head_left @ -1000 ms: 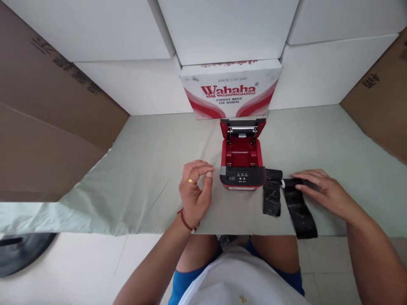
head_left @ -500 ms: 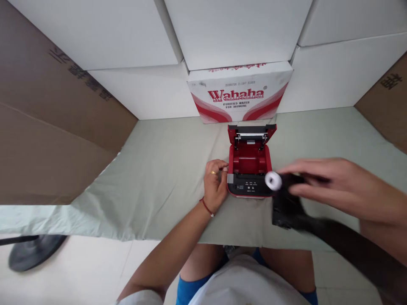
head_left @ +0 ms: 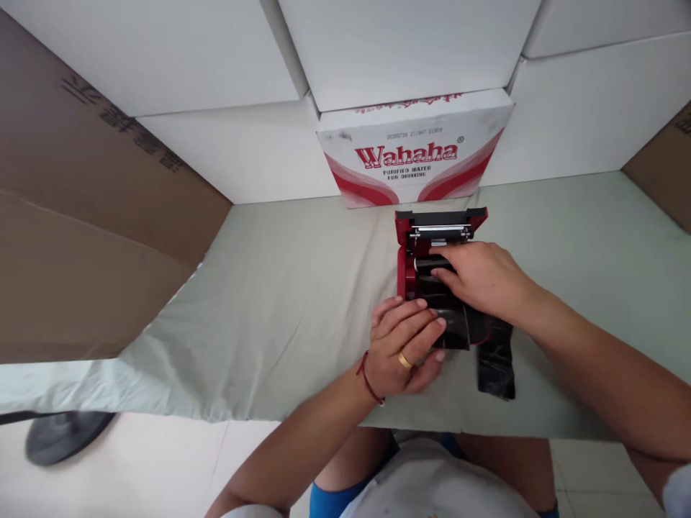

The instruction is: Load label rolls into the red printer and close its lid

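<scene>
A small red-and-black label printer point(head_left: 401, 277) stands on the cloth with its lid point(head_left: 440, 216) tilted up at the back. My right hand point(head_left: 486, 277) is at the open compartment, thumb and fingers closed on a roll of black film point(head_left: 424, 264) that lies in it. Loose black film point(head_left: 497, 367) spreads over the printer's front and trails off its right side. My left hand point(head_left: 404, 342) grips the printer's front left, its fingers over the film. Much of the front panel is hidden by the film and this hand.
A white and red Wahaha carton point(head_left: 415, 155) stands behind the printer, before stacked white boxes point(head_left: 216, 50). Brown cardboard point(head_left: 97, 252) rises at the left, with more point(head_left: 664, 165) at the right. Pale green cloth point(head_left: 281, 288) covers the table up to its near edge.
My right hand has brought the roll leftward into the printer's compartment. My left hand has shifted from the printer's left side onto its front. Black film now covers the front panel.
</scene>
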Motion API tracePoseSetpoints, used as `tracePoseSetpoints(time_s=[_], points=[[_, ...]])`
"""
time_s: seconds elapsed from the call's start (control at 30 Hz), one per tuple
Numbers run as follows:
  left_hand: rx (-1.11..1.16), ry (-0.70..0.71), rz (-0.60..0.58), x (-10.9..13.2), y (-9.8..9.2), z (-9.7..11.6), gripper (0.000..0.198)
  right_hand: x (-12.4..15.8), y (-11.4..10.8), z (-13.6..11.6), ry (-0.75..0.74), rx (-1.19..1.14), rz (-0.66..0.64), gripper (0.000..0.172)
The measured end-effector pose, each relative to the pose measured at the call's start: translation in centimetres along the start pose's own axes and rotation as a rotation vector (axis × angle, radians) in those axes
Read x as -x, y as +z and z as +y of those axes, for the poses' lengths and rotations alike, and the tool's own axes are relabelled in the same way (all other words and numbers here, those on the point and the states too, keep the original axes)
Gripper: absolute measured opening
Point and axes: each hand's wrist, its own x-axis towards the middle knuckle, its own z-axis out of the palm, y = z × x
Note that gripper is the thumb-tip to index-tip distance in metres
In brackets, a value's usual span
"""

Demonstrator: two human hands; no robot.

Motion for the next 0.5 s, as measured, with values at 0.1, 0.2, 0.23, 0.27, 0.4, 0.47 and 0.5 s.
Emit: tracePoseSetpoints(time_s=[0.1, 0.2, 0.23, 0.27, 0.4, 0.47, 0.5], points=[[-0.021, -0.002, -0.026, -0.1, 0.0, 0.2, 0.037, -0.2, 0.1, -0.4, 0.012, 0.085, 0.023, 0.040], [-0.037, 0.028, -0.018, -0.2, 0.0, 0.2, 0.026, -0.3, 0.3, -0.5, -0.010, 0.099, 0.036, 0.041], [-0.037, 0.039, -0.010, -0.2, 0.0, 0.2, 0.023, -0.4, 0.4, -0.4, -0.017, 0.090, 0.036, 0.042], [-0.032, 0.051, -0.001, -0.2, 0.0, 0.2, 0.022, -0.4, 0.4, -0.4, -0.027, 0.078, 0.036, 0.043], [-0.007, 0.100, 0.006, -0.1, 0.2, 0.5, 0.025, -0.4, 0.4, 0.4, -0.084, -0.002, 0.033, 0.044], [-0.022, 0.096, 0.009, -0.1, 0.3, 0.7, 0.021, 0.0, 0.3, 1.0, -0.145, -0.070, 0.042, 0.043], [-0.034, 0.088, 0.015, -0.2, 0.3, 0.8, 0.019, 0.3, 0.3, 1.3, -0.168, -0.095, 0.053, 0.042]])
